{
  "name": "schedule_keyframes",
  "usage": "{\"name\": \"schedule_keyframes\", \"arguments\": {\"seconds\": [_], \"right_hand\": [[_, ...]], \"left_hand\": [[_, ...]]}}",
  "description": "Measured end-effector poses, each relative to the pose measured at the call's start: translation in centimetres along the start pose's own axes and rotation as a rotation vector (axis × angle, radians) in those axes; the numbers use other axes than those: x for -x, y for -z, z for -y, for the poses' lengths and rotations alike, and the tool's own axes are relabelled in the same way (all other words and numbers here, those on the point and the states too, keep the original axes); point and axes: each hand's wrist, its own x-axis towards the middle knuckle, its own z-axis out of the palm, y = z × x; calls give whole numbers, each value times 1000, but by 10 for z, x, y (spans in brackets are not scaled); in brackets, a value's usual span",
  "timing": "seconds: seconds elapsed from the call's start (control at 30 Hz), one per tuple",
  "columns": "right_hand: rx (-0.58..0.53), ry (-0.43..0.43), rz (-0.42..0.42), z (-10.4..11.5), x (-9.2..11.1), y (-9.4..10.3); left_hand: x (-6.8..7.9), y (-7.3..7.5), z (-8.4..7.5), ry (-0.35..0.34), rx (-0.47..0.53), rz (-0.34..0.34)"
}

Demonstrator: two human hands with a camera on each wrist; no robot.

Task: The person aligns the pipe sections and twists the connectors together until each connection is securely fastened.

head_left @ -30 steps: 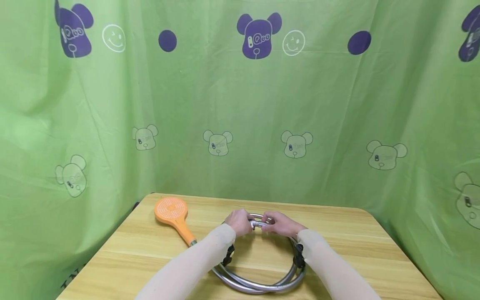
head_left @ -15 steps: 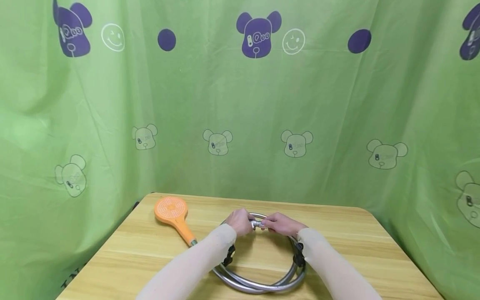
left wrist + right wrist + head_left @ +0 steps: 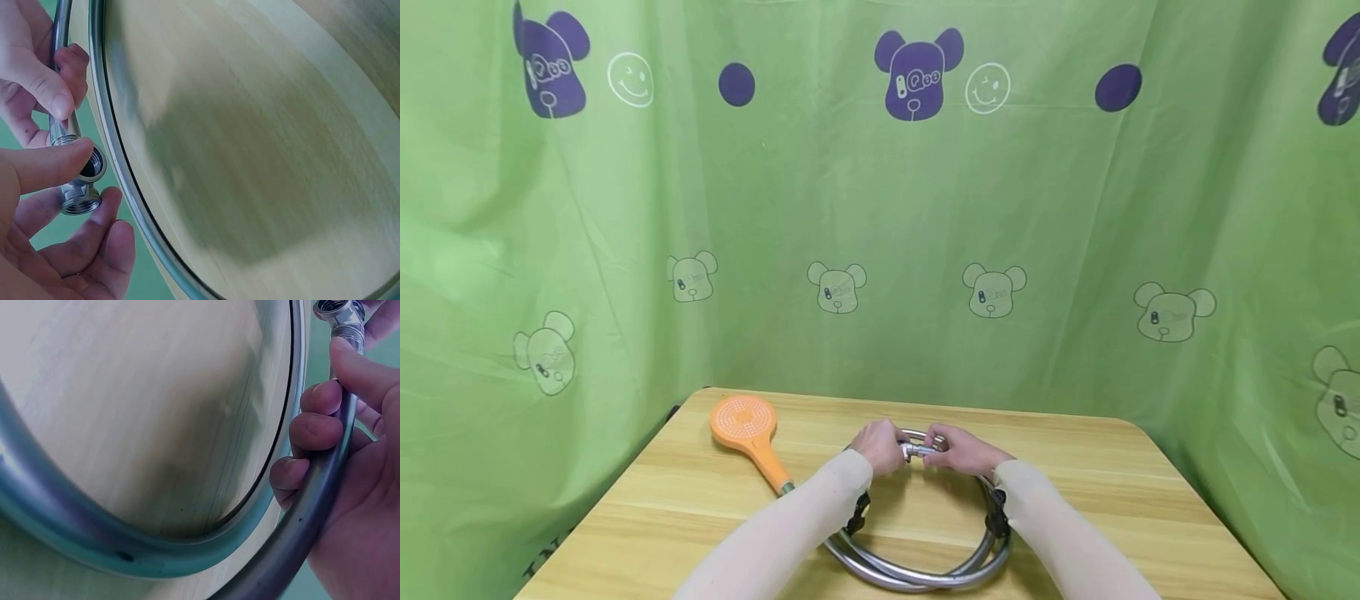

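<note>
My left hand (image 3: 878,447) pinches a chrome tee fitting (image 3: 82,181) with thumb and fingers; two threaded openings face outward in the left wrist view. My right hand (image 3: 967,452) grips the end of a silver shower hose (image 3: 319,481), its fingers curled round it and the thumb close to the fitting. The hose end meets the fitting in line; how far it is threaded cannot be seen. The rest of the hose lies in a loop (image 3: 917,577) on the table. An orange shower head (image 3: 742,419) rests left of my left hand, joined to the hose.
The wooden table (image 3: 1097,500) has its far edge just beyond the hands. A green patterned curtain (image 3: 880,192) hangs behind it and along both sides. Black wrist straps (image 3: 997,518) sit close to the hose loop.
My right fingers drew together around the hose end, then spread and shifted their grip again beside the fitting. My left hand stays in place, and the shower head has not moved.
</note>
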Motion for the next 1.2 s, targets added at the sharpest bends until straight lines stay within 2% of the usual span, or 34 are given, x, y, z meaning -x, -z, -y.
{"name": "schedule_keyframes", "arguments": {"seconds": [0.23, 0.43, 0.57, 0.83, 1.0, 1.2], "right_hand": [[63, 11, 28, -4, -2, 2], [62, -35, 54, -2, -1, 3], [49, -73, 34, -2, -1, 2], [-34, 11, -30, -4, -2, -2], [-8, 28, -41, -3, -1, -2], [-6, 6, -34, -1, -1, -1]], "left_hand": [[1, 0, -1, 11, -4, 2], [0, 0, 0, 32, 24, 24], [0, 0, 0, 29, 30, 11], [-2, -2, 3, 8, 9, -25], [0, 0, 3, 7, 20, -16], [0, 1, 3, 19, 31, -15]]}}
